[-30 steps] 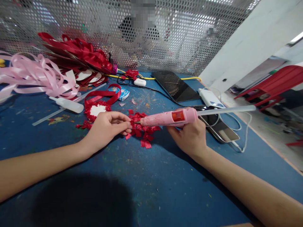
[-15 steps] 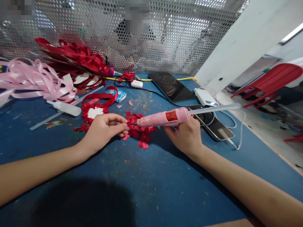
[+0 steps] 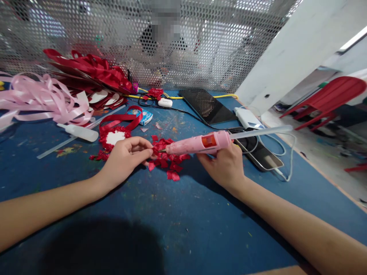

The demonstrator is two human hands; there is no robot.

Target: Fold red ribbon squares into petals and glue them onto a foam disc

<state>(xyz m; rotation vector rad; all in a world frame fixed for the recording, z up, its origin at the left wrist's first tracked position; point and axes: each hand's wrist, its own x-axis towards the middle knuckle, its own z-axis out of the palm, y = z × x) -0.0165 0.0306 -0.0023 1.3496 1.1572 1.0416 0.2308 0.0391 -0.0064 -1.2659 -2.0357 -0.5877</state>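
Note:
My right hand (image 3: 225, 164) is wrapped round the handle of a pink hot glue gun (image 3: 197, 144), a long clear glue stick (image 3: 260, 132) jutting from its back. The gun's nozzle points left, right by my left fingertips. My left hand (image 3: 127, 156) is closed in a pinch on a small red crepe paper piece (image 3: 155, 151), partly hidden by the fingers. Below and behind the nozzle lies a loose pile of red paper pieces (image 3: 174, 167). Just beyond my left hand rests a round white badge (image 3: 114, 136) with a ruffled red border and a red ribbon loop (image 3: 129, 121).
Pink ribbon (image 3: 43, 99), red ribbon (image 3: 94, 68) and a white glue bottle (image 3: 82, 132) are at left. A black tablet (image 3: 208, 107), a phone (image 3: 260, 152) with white cable and a white power bank (image 3: 248, 117) lie at right. Perforated metal sheet (image 3: 114, 34) stands behind the table.
The red paper piece at my left fingertips shows more plainly by the nozzle. Both hands and the glue gun have hardly moved.

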